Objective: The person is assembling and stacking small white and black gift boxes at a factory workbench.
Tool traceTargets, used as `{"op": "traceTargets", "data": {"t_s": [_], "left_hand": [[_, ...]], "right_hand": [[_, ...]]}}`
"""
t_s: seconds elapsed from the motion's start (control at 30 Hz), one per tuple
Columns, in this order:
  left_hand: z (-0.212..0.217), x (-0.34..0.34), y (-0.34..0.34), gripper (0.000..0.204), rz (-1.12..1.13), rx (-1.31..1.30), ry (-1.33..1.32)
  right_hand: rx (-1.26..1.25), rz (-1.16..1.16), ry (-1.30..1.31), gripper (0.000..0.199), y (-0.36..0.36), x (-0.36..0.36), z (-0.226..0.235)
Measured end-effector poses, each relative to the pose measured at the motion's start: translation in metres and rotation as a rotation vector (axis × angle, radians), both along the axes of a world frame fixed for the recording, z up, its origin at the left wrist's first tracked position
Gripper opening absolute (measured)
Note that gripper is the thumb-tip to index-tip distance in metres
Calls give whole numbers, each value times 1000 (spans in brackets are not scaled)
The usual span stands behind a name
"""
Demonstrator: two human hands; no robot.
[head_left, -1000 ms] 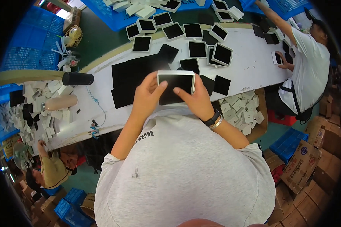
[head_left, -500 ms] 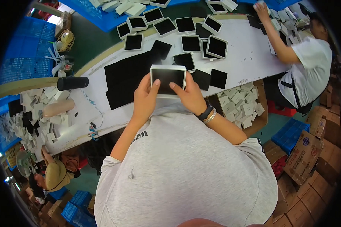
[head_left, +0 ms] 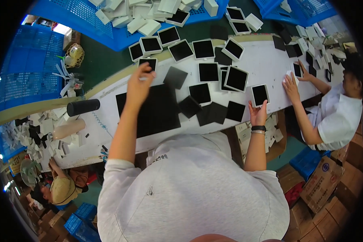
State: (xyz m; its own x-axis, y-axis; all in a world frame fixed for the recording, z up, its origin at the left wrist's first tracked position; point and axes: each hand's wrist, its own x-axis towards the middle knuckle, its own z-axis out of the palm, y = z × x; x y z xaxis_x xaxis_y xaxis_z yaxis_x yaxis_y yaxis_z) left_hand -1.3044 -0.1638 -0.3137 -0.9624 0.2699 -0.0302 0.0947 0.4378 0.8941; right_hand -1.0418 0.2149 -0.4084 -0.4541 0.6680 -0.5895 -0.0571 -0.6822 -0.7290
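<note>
My right hand [head_left: 258, 115] grips the near edge of a shallow white box with a black insert [head_left: 260, 94], at the right side of the worktable. My left hand [head_left: 139, 84] is raised at the table's far left, fingers bent and apart, nothing visible in them. It partly covers another white box with a black insert [head_left: 147, 62]; whether the fingertips touch it I cannot tell. Black sheets [head_left: 159, 111] lie in a broad patch near the left forearm. Several more black-lined white boxes [head_left: 208, 72] and loose black pads [head_left: 234, 111] are spread between my hands.
Blue crates [head_left: 123, 38] with white boxes stand along the far edge. A carton [head_left: 280, 149] of white boxes sits below the near right edge. A co-worker's hands [head_left: 291, 86] work close on the right. A dark cylinder [head_left: 83, 107] and pinkish bottle [head_left: 68, 129] are at left.
My hands have parted from the box held between them at the middle. The right hand has carried it to the right; the left has moved off to the far left. The co-worker's arm has come nearer.
</note>
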Motion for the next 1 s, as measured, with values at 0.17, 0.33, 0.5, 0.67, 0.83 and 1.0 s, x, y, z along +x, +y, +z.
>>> {"op": "traceTargets", "data": {"t_s": [0.17,0.33,0.5,0.67,0.83,1.0], "left_hand": [[-56,-122,8,44,115,-366,257],[-82,-221,46,49,13,-594,547],[-90,-261,36,31,211,-964,145],[-34,-159,27,11,-277,-591,705],[52,17,38,14,-453,-495,723],[52,94,18,20,-217,-275,814]], "right_hand": [[1098,705,-731,99,-32,35,-67],[1027,887,-751,75,-69,15,-23],[702,699,-496,56,-54,17,-5],[284,540,126,54,-63,-39,92],[208,428,328,38,-130,-131,132],[114,616,316,19,-186,-149,137]]}}
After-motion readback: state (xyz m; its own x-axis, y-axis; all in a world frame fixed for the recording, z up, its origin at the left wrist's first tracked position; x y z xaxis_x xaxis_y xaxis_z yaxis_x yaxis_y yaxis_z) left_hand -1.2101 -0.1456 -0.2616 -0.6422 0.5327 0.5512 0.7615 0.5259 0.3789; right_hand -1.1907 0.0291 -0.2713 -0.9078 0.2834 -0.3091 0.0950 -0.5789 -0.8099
